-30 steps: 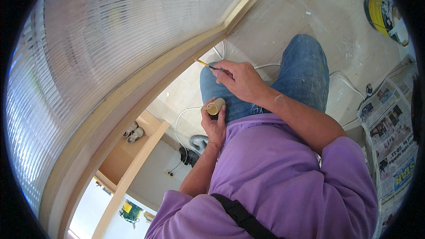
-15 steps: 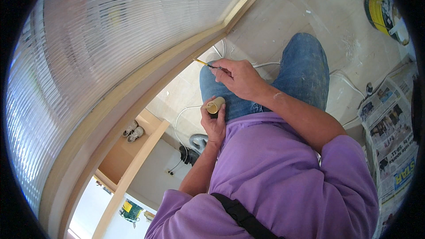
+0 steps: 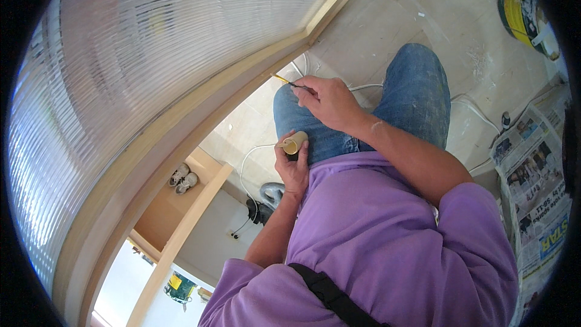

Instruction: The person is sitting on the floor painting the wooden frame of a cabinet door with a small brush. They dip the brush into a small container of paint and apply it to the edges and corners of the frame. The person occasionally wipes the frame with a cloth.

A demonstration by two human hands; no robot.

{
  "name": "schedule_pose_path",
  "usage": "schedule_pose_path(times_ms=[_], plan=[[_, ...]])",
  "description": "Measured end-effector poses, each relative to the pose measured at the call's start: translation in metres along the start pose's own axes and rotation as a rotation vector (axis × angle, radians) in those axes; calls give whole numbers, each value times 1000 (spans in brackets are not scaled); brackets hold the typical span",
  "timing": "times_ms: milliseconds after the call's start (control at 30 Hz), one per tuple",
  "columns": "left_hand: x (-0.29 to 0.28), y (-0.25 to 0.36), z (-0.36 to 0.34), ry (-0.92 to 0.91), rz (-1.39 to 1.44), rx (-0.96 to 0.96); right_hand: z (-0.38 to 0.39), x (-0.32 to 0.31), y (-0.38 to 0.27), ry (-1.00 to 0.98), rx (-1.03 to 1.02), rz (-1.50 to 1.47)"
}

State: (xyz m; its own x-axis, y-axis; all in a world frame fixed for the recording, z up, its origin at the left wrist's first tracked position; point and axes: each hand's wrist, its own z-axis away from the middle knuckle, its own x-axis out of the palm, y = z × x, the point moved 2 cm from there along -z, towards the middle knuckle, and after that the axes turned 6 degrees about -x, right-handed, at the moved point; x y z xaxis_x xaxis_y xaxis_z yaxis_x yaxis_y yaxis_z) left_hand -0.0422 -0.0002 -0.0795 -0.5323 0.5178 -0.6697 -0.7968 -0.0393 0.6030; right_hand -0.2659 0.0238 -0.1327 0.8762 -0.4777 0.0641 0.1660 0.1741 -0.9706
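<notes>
My left hand (image 3: 292, 169) holds a small cream cup (image 3: 296, 140) upright against my left thigh, with a pale interior and a dark band at its lower part. My right hand (image 3: 330, 103) pinches a thin yellow-and-black brush (image 3: 282, 78), whose tip points up-left beside a long pale wooden frame (image 3: 242, 66) edging a ribbed translucent panel (image 3: 163, 36). Whether the tip touches the wood I cannot tell. My jeans-clad knees lie below my hands, under the purple shirt.
A yellow-and-black tub (image 3: 514, 15) stands on the pale tiled floor (image 3: 460, 0) at upper right. Newspapers (image 3: 526, 188) cover the right side. White cables (image 3: 472, 109) snake over the floor. A wooden shelf (image 3: 203, 169) holds white shoes (image 3: 184, 178), beside a grey hose (image 3: 269, 191).
My right hand and the brush have shifted slightly up and to the right along the wooden frame. My left hand with the cup stays almost still.
</notes>
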Motion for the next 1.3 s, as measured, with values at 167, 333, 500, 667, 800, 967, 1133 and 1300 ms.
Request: schedule_pose_path(times_ms=[167,333,500,667,800,967,1133,1300], plan=[[-2,2,-1,-37,-41,-35,0,2,-1,23,-25,-107],[-1,-1,-1,-22,-10,-20,-2,1,6,2,17,13],[-2,1,-1,-29,-35,-19,-2,-1,3,7,11,-50],[0,-1,-1,-21,-18,-4,-1,5,16,34,0,17],[-1,0,-1,-22,-41,-4,-2,0,10,29,25,32],[-1,-4,-1,-23,-42,0,-1,4,11,8,1,-3],[-1,0,-1,-19,-32,-15,0,4,7,16,16,-13],[-1,-2,-1,-15,-37,-4,-2,4,7,10,17,-4]])
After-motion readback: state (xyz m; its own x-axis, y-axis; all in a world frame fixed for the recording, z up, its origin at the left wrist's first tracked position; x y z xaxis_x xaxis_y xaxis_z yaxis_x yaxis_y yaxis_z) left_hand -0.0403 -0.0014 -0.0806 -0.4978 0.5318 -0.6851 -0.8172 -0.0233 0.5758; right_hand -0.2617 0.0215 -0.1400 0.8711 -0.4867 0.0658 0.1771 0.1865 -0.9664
